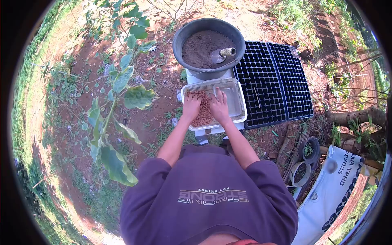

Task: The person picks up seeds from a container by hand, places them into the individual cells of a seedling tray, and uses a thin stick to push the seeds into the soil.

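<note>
mostly heaped toward the left of a shallow plastic tub with rounded corners and a pale rim: small reddish-brown, grainy pieces, too fine to name. down on that heap, the left hand, loosely spread, fingertips hard to make out among the grains; at the heap's right edge, the right hand, fingers a little apart. pinching or not: cannot tell. farther right in the tub, bare greyish plastic. beneath, a white surface, mostly covered. just beyond the tub, a round, dark, thick-rimmed basin of crumbly brown soil, with a trowel stuck in, blade partly buried. beside both, two black cell trays gridded with small square pockets, with a thin pale stick across one; depths of the pockets too dark to read. at left, broad lobed leaves hiding some of the ground; at lower right, a white printed sheet, lettering only partly legible, lower end out of view.
</note>
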`<state>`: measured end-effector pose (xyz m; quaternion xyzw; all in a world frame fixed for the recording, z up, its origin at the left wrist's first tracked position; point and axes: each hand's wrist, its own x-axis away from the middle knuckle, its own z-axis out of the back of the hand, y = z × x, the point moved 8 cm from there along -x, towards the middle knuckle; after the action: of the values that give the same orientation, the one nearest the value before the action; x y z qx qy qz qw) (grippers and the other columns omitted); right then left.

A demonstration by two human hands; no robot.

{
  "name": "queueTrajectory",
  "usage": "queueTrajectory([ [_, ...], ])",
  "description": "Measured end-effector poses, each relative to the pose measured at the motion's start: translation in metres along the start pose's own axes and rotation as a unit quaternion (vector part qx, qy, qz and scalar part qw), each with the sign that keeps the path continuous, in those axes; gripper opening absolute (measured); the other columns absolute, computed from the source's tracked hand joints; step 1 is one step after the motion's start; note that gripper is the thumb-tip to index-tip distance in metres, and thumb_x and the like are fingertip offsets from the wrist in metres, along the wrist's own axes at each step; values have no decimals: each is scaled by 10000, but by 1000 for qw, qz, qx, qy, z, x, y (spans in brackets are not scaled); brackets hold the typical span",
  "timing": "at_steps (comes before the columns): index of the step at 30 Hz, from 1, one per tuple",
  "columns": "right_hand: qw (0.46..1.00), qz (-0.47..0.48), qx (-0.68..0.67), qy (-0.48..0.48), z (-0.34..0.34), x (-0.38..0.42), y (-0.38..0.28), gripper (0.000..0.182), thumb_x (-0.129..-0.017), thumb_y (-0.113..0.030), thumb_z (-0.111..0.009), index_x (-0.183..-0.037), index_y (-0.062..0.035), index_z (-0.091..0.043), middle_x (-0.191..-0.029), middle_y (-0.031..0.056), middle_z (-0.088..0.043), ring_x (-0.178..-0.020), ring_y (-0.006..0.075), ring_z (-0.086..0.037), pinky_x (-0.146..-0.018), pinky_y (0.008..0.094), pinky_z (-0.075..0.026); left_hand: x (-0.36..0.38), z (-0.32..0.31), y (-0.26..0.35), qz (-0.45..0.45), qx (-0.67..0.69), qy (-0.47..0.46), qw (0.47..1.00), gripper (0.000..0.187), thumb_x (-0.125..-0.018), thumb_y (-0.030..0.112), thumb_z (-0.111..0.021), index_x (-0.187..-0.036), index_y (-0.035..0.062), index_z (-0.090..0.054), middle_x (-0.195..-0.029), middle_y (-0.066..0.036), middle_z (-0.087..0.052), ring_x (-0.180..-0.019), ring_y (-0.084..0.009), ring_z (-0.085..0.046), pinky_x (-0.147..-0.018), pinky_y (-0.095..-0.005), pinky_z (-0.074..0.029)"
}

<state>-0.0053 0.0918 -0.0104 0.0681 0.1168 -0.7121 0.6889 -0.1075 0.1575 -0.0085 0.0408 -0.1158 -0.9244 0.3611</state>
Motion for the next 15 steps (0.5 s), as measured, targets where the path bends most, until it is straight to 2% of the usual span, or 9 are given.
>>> queueTrajectory([
  [1,1000,8,-2,-2,3,2,-2,175,-837,-175,-668,-963,-145,-785,-1380,72,-597,-1500,408,-263,-1215,581,-176,1,-5,-1,12,10,-18,1000,421,-772,172,-775,-1173,85,-682,-1164,-108,-670,-1199,-340,-545,-1049,-498,-418],
  [4,996,-23,-78,32,14,-1,5,181,-848,-160,-619,-938,-86,-758,-1382,95,-579,-1517,398,-242,-1203,582,-212,-5,-9,1,4,-16,9,1000,363,-782,171,-763,-1127,83,-696,-1115,-107,-685,-1160,-336,-561,-997,-499,-437],
  [7,998,-5,-47,30,15,-1,6,167,-854,-168,-615,-909,-98,-757,-1366,89,-585,-1516,395,-244,-1206,583,-207,-7,-11,1,26,6,26,999,288,-802,168,-741,-1072,72,-710,-1068,-113,-696,-1139,-333,-577,-974,-487,-450],
  [13,996,23,-63,-56,-4,-7,2,199,-865,-139,-589,-945,-129,-771,-1355,89,-600,-1504,402,-258,-1209,595,-204,-14,-19,-10,56,45,13,997,236,-832,124,-691,-1062,80,-721,-1078,-110,-714,-1104,-326,-594,-979,-475,-458],
  [15,995,23,-67,-71,-5,-10,1,202,-861,-132,-591,-949,-124,-773,-1321,85,-620,-1501,397,-265,-1214,592,-194,-14,-14,-12,64,61,38,995,251,-827,115,-693,-1074,86,-722,-1071,-103,-719,-1095,-324,-596,-990,-474,-458],
])
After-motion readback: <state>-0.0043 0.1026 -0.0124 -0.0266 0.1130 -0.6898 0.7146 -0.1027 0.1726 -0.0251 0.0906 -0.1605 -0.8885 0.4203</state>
